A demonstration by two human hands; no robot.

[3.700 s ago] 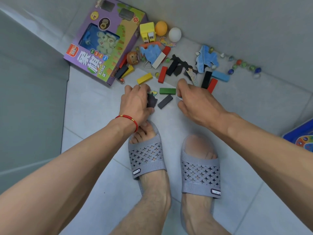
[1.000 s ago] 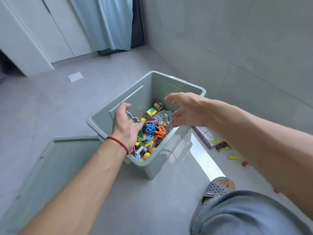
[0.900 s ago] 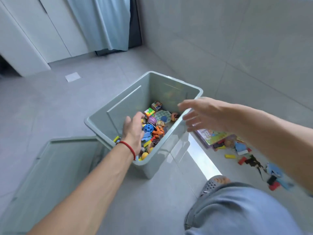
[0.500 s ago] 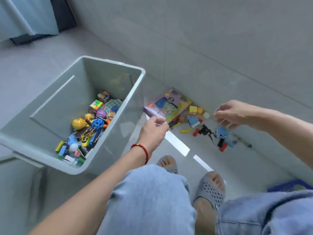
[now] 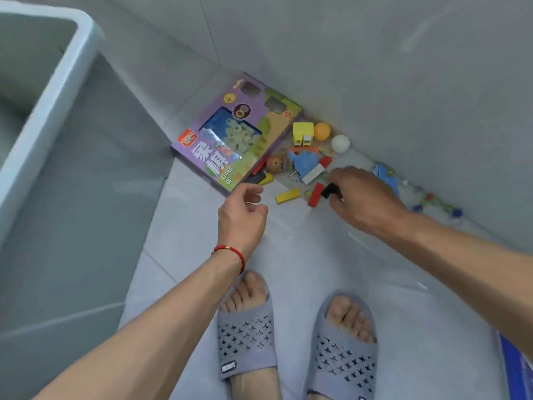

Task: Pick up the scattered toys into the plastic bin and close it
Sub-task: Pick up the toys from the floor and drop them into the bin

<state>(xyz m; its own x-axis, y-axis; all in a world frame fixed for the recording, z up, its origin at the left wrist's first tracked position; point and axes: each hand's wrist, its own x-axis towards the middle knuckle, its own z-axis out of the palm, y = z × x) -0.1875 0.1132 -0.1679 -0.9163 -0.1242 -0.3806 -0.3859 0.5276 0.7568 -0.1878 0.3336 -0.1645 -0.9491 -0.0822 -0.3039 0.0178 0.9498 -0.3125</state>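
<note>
I am crouching over the scatter of toys along the foot of the grey tiled wall, gathering another handful, so I am judging this to be the middle of the pick-up step, with the closing of the bin not yet near. My right hand [image 5: 364,199] is curling its fingers round a small black wooden block [image 5: 329,191], which is lying just beside a red wooden block [image 5: 315,194] on the pale tiled floor [image 5: 202,284]. My left hand [image 5: 241,215] is hovering above the floor, its grip loosely curled and holding nothing, near a yellow rectangular wooden block [image 5: 287,196]. Farther back, a purple cardboard game box [image 5: 230,142] is lying flat against the wall, with a yellow cube toy [image 5: 302,133], an orange ball [image 5: 322,131] and a white ball [image 5: 340,143] close by it. The grey-green plastic bin [image 5: 52,90] is standing to my left, open, its rim rising at the edge of view; I cannot see its lid here. Next I am expecting to need the black block lifted clear, the yellow one taken by the free hand, and both carried left over the bin's rim.
</note>
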